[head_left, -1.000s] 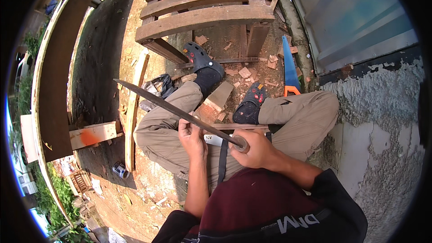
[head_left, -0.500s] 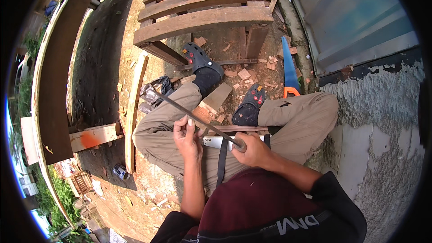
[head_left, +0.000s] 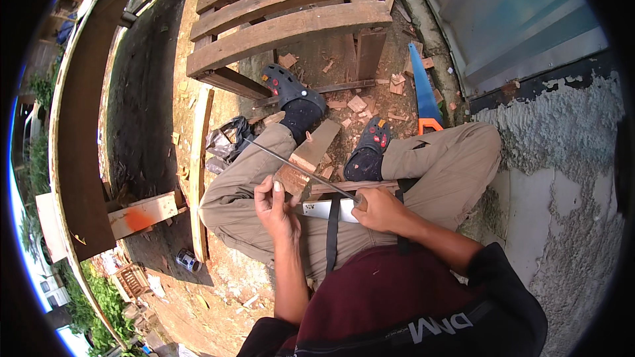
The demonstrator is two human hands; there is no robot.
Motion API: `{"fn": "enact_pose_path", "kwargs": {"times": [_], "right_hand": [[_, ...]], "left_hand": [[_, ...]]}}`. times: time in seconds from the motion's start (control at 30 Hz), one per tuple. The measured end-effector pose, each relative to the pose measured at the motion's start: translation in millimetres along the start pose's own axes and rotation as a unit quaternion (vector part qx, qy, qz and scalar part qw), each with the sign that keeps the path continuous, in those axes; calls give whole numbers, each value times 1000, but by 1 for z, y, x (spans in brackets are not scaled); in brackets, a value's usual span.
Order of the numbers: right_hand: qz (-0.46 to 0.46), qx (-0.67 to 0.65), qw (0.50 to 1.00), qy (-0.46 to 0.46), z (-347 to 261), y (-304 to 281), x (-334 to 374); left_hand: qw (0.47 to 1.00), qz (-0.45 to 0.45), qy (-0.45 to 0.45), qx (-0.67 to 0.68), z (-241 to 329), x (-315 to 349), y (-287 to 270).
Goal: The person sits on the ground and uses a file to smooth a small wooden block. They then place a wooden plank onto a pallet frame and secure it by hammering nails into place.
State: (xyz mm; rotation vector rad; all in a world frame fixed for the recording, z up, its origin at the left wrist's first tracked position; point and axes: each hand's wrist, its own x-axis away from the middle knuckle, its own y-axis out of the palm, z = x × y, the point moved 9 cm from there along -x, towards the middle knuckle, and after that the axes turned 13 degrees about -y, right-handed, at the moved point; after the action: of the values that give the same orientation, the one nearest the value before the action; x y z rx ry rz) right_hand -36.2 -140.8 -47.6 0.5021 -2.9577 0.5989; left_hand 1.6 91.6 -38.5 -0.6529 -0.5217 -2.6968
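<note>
My right hand (head_left: 382, 209) is wrapped round the handle end of a long thin dark rod-like tool, probably a file (head_left: 292, 165). Its shaft slants up and left across my lap, past my left fingertips. My left hand (head_left: 276, 213) is closed, thumb up and fingers curled, close to the near end of a wooden board (head_left: 311, 150). Whether it grips a small brown piece there is unclear. Below the tool, a flat silver metal piece (head_left: 323, 209) lies across my lap beside a dark strap (head_left: 333, 241).
A slatted wooden bench (head_left: 284, 33) stands ahead. A blue saw with an orange handle (head_left: 423, 86) lies to the right, by a metal wall (head_left: 516, 26). Wood scraps (head_left: 357, 104), a black plastic bag (head_left: 228, 139), a long plank (head_left: 200, 178) and a can (head_left: 188, 260) lie around.
The tool has turned: its shaft looks thinner, and its far tip has shifted slightly right. My right hand has moved slightly right. My left hand stays closed near the board.
</note>
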Motion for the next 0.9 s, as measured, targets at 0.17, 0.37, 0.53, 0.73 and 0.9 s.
{"fn": "enact_pose_path", "kwargs": {"times": [0.17, 0.37, 0.53, 0.73, 0.9], "right_hand": [[17, -113, 991, -70, -66, -6, 2], [0, 8, 1000, 11, 16, 11, 5], [-4, -58, 997, -44, -47, -9, -2], [-34, -22, 998, 44, 22, 17, 19], [-43, -73, 996, -18, -36, 4, 8]], "left_hand": [[999, 16, 19, 24, -8, 2, -7], [1000, -11, 20, -3, 2, -1, 2], [1000, -23, 4, 20, -6, -4, -2], [998, 42, 39, -20, 6, -12, -6], [999, 44, 23, 2, 14, -12, -16]]}}
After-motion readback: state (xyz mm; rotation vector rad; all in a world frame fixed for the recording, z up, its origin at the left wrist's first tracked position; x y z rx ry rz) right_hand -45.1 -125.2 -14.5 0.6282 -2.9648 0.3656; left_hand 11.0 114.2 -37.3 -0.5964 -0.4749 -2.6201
